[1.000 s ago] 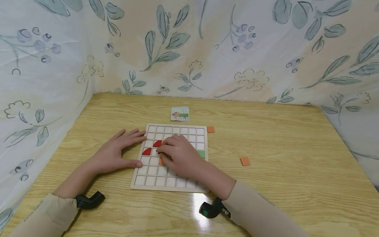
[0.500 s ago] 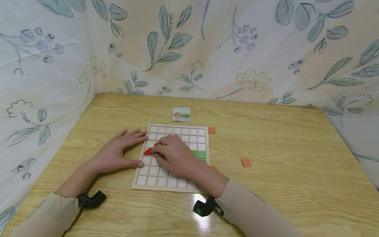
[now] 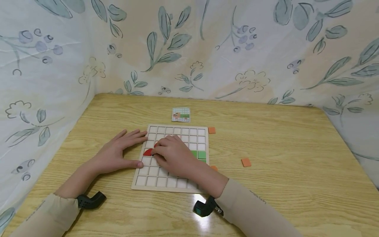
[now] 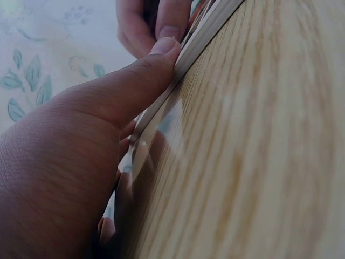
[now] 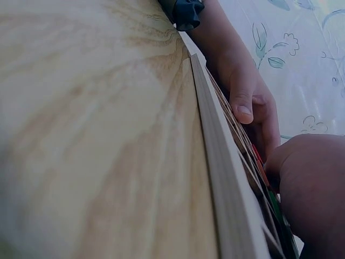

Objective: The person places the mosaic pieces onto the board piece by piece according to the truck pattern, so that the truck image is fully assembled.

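Observation:
A pale wooden grid board [image 3: 147,181] lies on the table. My left hand [image 3: 113,153] rests along its left edge with fingers spread and thumb touching the frame; in the left wrist view the thumb [image 4: 135,86] presses that edge. Over the left-middle cells, my right hand [image 3: 174,156] bends thumb and fingers together, pinching a small dark tile that they almost wholly hide. Just left of these fingertips sits a red quarter-round tile [image 3: 148,152], with another red one partly covered above it. Green tiles [image 3: 202,154] fill cells at the right. The right wrist view shows an orange-red tile [image 5: 262,171] by the fingertips.
Behind the board lies a printed pattern card [image 3: 181,115]. Loose orange square tiles lie at the board's top right corner [image 3: 212,130] and farther right [image 3: 246,162]. A rounded orange piece [image 3: 214,168] shows beside the right forearm. Patterned cloth [image 3: 189,49] hangs behind the table.
My right hand has shifted slightly left over the board, uncovering more green tiles and the rounded orange piece, then stayed almost still. My left hand has kept its place.

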Demonstrator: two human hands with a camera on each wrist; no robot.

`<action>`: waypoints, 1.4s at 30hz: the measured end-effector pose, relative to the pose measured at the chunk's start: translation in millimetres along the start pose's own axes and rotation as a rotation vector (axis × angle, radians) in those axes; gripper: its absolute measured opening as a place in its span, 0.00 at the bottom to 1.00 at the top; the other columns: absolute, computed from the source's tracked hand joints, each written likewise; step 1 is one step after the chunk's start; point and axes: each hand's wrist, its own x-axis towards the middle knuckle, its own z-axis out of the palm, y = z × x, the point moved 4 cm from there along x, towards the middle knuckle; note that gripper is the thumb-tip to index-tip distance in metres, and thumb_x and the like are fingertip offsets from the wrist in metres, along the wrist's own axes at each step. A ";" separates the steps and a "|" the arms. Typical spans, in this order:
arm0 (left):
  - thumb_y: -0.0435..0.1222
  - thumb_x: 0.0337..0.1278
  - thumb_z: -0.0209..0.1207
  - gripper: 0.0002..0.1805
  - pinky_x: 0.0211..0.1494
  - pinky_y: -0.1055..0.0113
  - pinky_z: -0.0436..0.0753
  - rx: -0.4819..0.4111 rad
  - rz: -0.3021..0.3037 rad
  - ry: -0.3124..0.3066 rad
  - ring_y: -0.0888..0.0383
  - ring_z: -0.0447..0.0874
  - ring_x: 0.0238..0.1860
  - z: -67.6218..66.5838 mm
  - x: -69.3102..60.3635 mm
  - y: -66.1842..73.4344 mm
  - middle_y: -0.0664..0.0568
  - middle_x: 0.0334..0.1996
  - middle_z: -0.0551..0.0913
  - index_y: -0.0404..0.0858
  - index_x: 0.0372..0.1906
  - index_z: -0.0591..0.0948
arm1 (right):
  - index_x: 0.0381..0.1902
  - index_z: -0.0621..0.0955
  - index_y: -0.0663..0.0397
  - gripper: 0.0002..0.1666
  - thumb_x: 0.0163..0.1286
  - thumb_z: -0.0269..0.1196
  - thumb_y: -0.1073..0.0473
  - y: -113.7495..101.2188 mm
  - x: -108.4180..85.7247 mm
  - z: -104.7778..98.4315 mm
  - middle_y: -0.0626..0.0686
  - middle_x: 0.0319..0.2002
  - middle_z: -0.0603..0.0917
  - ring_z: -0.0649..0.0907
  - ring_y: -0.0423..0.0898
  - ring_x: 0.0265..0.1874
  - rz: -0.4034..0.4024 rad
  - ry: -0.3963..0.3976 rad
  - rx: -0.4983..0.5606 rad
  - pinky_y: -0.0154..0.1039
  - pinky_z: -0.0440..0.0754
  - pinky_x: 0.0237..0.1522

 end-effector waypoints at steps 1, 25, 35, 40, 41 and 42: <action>0.61 0.59 0.77 0.50 0.90 0.46 0.42 0.000 -0.002 -0.001 0.45 0.58 0.86 0.2 0.4 -0.1 0.54 0.85 0.65 0.48 0.83 0.73 | 0.49 0.93 0.42 0.10 0.81 0.66 0.58 0.3 -0.3 0.3 0.44 0.48 0.89 0.83 0.45 0.51 0.001 0.000 -0.003 0.43 0.78 0.60; 0.61 0.59 0.76 0.49 0.90 0.47 0.43 -0.001 0.004 0.000 0.44 0.57 0.86 1.4 2.1 2.3 0.53 0.84 0.66 0.48 0.82 0.74 | 0.53 0.93 0.47 0.11 0.81 0.67 0.56 2.6 -8.5 -12.8 0.46 0.50 0.90 0.85 0.47 0.52 -0.007 -0.010 0.030 0.45 0.82 0.60; 0.61 0.58 0.77 0.49 0.90 0.49 0.42 -0.014 0.003 0.019 0.46 0.58 0.86 -0.4 -0.4 1.5 0.55 0.84 0.66 0.51 0.82 0.74 | 0.53 0.92 0.51 0.11 0.79 0.68 0.57 11.9 -19.1 -22.7 0.47 0.49 0.90 0.85 0.48 0.53 0.021 0.050 0.042 0.47 0.82 0.58; 0.61 0.58 0.77 0.49 0.90 0.49 0.42 -0.014 0.001 0.019 0.46 0.58 0.86 -0.9 -1.0 2.3 0.55 0.84 0.67 0.50 0.82 0.74 | 0.58 0.90 0.53 0.15 0.80 0.68 0.55 22.7 -27.8 -28.2 0.49 0.52 0.90 0.85 0.50 0.54 0.053 0.052 0.018 0.49 0.83 0.59; 0.61 0.59 0.77 0.49 0.90 0.49 0.42 -0.010 0.000 0.013 0.45 0.57 0.86 -1.0 -0.8 2.2 0.55 0.84 0.66 0.50 0.83 0.73 | 0.59 0.90 0.53 0.15 0.80 0.67 0.55 25.4 -30.0 -29.7 0.49 0.53 0.90 0.85 0.50 0.54 0.061 0.050 0.011 0.49 0.82 0.59; 0.62 0.59 0.76 0.50 0.90 0.50 0.42 -0.005 -0.001 0.007 0.45 0.57 0.86 -1.1 -0.6 2.2 0.55 0.84 0.66 0.50 0.83 0.73 | 0.59 0.89 0.53 0.16 0.80 0.67 0.55 28.6 -32.4 -31.3 0.50 0.54 0.90 0.85 0.50 0.55 0.072 0.049 0.006 0.49 0.82 0.60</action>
